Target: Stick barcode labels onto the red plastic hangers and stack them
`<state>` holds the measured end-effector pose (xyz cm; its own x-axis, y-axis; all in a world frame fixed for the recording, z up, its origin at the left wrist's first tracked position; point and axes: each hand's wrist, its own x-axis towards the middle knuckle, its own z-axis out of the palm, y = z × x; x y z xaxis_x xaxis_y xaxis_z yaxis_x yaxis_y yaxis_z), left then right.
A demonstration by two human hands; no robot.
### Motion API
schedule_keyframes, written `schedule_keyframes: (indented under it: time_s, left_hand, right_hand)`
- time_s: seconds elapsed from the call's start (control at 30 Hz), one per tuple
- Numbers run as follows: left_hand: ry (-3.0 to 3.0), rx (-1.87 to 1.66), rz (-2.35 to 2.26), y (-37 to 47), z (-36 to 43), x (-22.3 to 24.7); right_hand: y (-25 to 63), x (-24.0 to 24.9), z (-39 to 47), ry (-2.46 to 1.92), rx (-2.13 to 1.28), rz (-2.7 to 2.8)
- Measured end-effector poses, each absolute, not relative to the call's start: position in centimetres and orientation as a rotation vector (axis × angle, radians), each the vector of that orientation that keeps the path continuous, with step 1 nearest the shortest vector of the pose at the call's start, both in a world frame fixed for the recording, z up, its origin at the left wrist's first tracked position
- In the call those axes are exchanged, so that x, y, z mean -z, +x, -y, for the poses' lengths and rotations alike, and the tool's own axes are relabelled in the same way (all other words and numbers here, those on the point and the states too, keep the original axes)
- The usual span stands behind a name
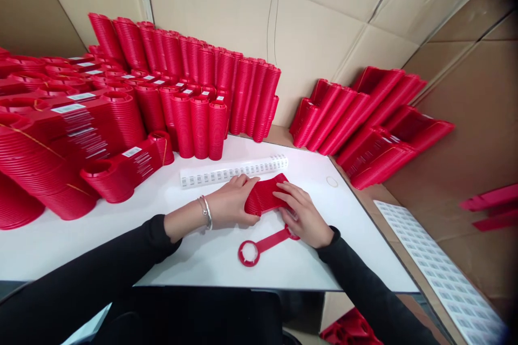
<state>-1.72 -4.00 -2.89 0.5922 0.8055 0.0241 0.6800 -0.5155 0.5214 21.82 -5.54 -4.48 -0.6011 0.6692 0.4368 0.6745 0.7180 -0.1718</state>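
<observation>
Red, finely ridged and slanting, the stack [265, 194] lies between both hands near the centre of the frame. Its left end is gripped by the left hand [226, 204], fingers along the far side and thumb on the near side. The right hand [309, 221] is half curled, its fingertips on the stack's right part; whether it grips or merely steadies, I cannot tell.

The stack might fan out or slip apart if the two ends were pressed unevenly, since its layers look thin and loosely nested. The loose piece [273, 240], just below it on the white table [202, 267], has one ring partly under the right hand, so a low sweep of that hand could nudge it askew. The label strip [206, 177] runs just beyond the left hand's fingers and could be knocked or creased. A thin band [327, 179] lies to the right, apart from both hands.
</observation>
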Motion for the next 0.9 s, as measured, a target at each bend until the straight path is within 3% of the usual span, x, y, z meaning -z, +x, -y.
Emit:
schedule_keyframes:
  time_s: [0.3, 0.57, 0.9]
  left_hand:
    - [2.372, -0.351, -1.114, -2.2, 3.5, 2.7]
    - [2.371, -0.272, -0.977, -2.8, 2.6, 3.2]
    - [2.386, -0.302, -0.956, -2.9, 2.5, 3.4]
  right_hand:
    - [22.0, 2.9, 11.4, -0.921, -0.246, 2.733]
    - [22.8, 4.2, 9.0, -0.978, -0.094, 2.725]
    - [21.1, 1.5, 8.6, -1.267, -0.404, 2.792]
